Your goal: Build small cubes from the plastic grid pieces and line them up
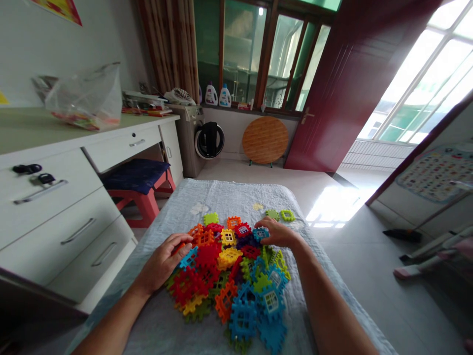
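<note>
A heap of colourful plastic interlocking square tiles point(229, 276) lies on a cloth-covered table point(221, 197). My left hand point(164, 264) rests on the left edge of the heap, fingers curled over an orange and a blue tile. At the heap's far right, my right hand point(279, 232) pinches a light blue tile point(260, 232). Two green tiles point(281, 215) and another green one point(211, 218) lie apart beyond the heap.
A white desk with drawers point(74, 197) stands to the left, a plastic bag point(86, 98) on top and a red stool point(142, 190) beneath. A washing machine point(201, 138), a round wooden tabletop point(265, 140) and a dark red door point(354, 84) stand beyond. A broom point(410, 231) lies on the floor at right.
</note>
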`<move>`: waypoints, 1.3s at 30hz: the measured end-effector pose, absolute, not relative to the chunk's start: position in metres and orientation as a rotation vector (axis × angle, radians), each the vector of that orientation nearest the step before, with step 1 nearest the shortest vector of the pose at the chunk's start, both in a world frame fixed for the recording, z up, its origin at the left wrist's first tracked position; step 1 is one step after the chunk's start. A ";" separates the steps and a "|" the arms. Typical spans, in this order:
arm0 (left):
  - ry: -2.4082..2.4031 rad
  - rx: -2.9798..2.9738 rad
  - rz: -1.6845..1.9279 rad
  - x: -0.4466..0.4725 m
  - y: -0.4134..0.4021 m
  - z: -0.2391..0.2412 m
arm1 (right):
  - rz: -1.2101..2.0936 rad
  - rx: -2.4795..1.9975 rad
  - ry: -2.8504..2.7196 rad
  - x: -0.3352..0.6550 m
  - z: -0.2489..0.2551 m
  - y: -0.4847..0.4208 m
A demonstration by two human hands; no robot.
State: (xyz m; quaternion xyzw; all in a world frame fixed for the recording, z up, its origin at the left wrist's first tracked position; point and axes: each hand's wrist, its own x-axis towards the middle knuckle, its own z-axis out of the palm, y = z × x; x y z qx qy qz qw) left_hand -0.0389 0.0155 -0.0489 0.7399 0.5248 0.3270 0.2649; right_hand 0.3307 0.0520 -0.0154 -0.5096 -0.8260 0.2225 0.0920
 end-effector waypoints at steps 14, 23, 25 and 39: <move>1.417 2.015 0.892 -0.039 0.016 -0.050 | 0.630 -1.526 -2.485 0.323 -0.015 0.052; 1.412 2.020 0.921 -0.039 0.015 -0.048 | 0.449 -1.604 -2.369 0.317 -0.018 0.053; 1.411 2.018 0.926 -0.039 0.014 -0.047 | 0.374 -1.650 -2.275 0.318 -0.019 0.061; 1.394 1.994 0.902 -0.039 0.014 -0.047 | 0.249 -1.812 -2.312 0.326 -0.017 0.131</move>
